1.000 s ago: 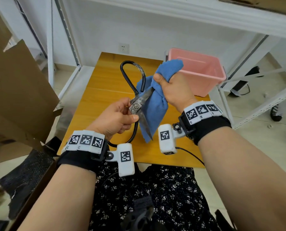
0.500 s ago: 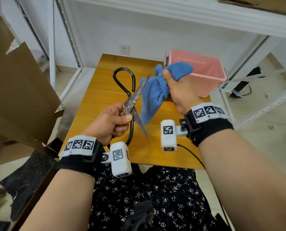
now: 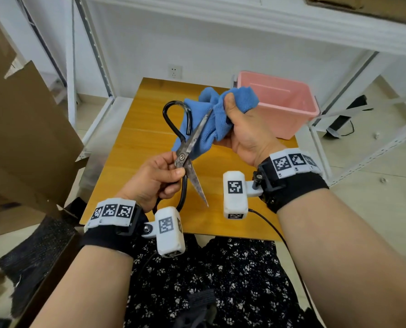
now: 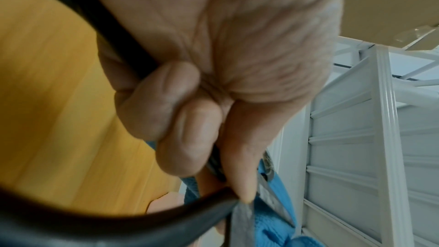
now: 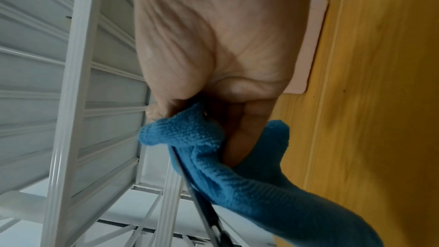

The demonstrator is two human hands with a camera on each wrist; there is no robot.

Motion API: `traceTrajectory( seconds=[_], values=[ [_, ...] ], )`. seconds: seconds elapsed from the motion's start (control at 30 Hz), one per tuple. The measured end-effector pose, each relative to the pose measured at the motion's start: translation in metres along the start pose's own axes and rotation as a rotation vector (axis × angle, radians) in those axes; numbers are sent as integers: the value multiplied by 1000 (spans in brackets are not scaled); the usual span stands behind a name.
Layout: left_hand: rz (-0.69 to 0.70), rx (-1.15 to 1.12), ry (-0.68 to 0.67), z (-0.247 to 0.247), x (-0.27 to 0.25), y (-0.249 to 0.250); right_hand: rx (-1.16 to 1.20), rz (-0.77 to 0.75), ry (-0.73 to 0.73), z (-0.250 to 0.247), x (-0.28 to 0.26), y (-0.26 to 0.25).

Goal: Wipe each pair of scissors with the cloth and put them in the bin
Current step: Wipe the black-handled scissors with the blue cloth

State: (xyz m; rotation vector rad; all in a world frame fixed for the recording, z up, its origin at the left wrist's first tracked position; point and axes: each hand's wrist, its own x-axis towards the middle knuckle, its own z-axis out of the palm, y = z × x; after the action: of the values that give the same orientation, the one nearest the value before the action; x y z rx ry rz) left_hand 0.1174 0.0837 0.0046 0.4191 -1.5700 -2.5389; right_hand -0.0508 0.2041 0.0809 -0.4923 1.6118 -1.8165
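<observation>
Main hazard: the scissors (image 3: 185, 159) are spread wide, one bare tip pointing down toward the lap; a slip of the left hand (image 3: 157, 178), pinching them near the pivot with one black loop inside the curled fingers, could drop or swing that point. The right hand (image 3: 247, 129) clutches the blue cloth (image 3: 211, 117) around the upper blade; pulling against the edge risks a cut. The blades look dull, grey and stained. The scissors are held above the wooden table (image 3: 135, 147), the pink bin (image 3: 289, 110) just beyond.
</observation>
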Motion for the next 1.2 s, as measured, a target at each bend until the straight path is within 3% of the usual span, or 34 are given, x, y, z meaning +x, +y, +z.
traceTrajectory(
  seconds=[0.17,0.37,0.67,0.97,1.2],
  values=[
    [-2,37,44,0,3,-5,-137,-36,-16,2,0,11],
    [35,184,54,14,3,-3,-335,-93,124,0,11,22],
    [50,658,34,24,5,10,-350,0,329,-13,14,29],
    [37,918,-22,26,7,11,-286,138,389,-21,8,34],
    [56,976,42,29,8,5,-559,121,400,-17,8,34]
  ],
)
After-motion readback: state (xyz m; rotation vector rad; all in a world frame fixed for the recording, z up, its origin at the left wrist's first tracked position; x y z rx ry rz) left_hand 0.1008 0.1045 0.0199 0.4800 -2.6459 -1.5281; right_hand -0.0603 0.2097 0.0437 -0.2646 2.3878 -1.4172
